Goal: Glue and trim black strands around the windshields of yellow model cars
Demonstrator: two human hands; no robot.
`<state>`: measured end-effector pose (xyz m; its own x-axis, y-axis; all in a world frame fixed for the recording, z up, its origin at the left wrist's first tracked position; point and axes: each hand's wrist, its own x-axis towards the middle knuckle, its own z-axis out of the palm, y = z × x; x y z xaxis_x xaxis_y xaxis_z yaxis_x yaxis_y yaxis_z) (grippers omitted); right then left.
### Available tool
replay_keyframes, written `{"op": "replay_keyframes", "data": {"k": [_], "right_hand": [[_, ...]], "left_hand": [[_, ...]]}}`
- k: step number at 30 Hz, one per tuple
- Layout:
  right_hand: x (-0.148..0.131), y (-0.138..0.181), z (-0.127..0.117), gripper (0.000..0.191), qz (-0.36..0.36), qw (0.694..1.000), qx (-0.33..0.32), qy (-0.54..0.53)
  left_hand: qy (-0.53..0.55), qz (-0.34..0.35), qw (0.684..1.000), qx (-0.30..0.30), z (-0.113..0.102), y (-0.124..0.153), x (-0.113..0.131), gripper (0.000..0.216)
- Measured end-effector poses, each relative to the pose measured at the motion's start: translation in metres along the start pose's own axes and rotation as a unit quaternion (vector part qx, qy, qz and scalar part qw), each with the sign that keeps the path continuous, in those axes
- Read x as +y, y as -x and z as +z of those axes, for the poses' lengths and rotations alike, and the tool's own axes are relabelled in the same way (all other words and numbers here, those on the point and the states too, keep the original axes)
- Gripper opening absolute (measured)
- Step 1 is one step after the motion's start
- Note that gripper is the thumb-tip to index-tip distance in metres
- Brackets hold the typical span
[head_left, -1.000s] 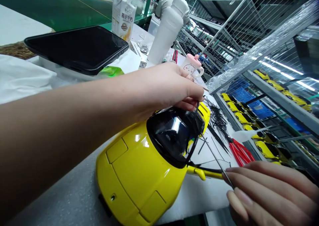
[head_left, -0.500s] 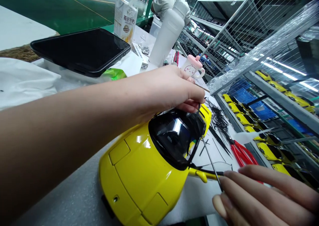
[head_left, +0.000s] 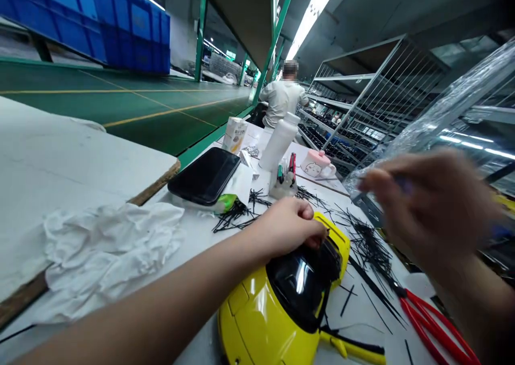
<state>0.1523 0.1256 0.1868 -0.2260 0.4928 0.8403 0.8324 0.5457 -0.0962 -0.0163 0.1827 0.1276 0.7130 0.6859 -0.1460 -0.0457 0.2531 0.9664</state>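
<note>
tabletop car (head_left: 261, 319): 1 | phone (head_left: 205, 175): 1 | carton (head_left: 234, 135): 1 | bottle (head_left: 278, 145): 1 | mug (head_left: 314, 167): 1 | scissors (head_left: 432, 322): 1 | black strips (head_left: 368, 247): uncountable

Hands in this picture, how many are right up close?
2: the left hand at the yellow model car, and the right hand, blurred, raised on the right. Hands of the co-worker ahead may be hidden.

The left hand (head_left: 292, 225) bends over a yellow model car (head_left: 261, 322); the right hand (head_left: 434, 209), a blur from here, is raised near a red-handled tool (head_left: 416, 314).
</note>
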Motion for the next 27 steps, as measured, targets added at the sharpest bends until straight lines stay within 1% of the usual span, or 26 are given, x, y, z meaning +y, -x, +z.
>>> {"op": "replay_keyframes", "data": {"k": [2,4,6,8,15,17,20,22,24,27], "right_hand": [[0.017,-0.02,0.032,0.024,-0.002,1.0,-0.003,-0.014],[0.036,-0.029,0.06,0.026,0.023,0.999,-0.017,-0.025],[0.052,-0.03,0.08,0.027,0.05,0.997,-0.032,-0.038],[0.063,-0.029,0.091,0.029,0.074,0.995,-0.042,-0.057],[0.082,-0.035,0.095,0.034,0.132,0.983,-0.04,-0.121],[0.088,-0.03,0.103,0.034,0.149,0.979,-0.054,-0.129],[0.099,-0.018,0.118,0.033,0.182,0.966,-0.094,-0.156],[0.106,-0.012,0.123,0.032,0.203,0.958,-0.097,-0.179],[0.112,-0.01,0.118,0.03,0.221,0.952,-0.06,-0.201],[0.115,-0.016,0.096,0.029,0.235,0.944,0.044,-0.227]], "left_hand": [[0.0,0.003,1.0,-0.005,0.0,0.0,-0.002,0.043],[0.005,0.002,1.0,-0.014,-0.001,-0.001,-0.004,0.042],[0.01,-0.002,1.0,-0.022,-0.001,-0.002,-0.005,0.04],[0.013,-0.008,1.0,-0.026,-0.001,-0.003,-0.005,0.039],[0.012,-0.023,0.999,-0.027,-0.002,-0.002,-0.003,0.037],[0.01,-0.021,0.999,-0.027,-0.003,-0.002,-0.003,0.037],[0.003,-0.02,0.999,-0.025,-0.003,-0.001,-0.004,0.037],[-0.002,-0.021,1.0,-0.023,-0.002,-0.001,-0.003,0.037],[-0.005,-0.022,1.0,-0.022,-0.001,-0.001,-0.003,0.038],[-0.009,-0.024,0.999,-0.022,-0.001,-0.001,-0.001,0.038]]}}
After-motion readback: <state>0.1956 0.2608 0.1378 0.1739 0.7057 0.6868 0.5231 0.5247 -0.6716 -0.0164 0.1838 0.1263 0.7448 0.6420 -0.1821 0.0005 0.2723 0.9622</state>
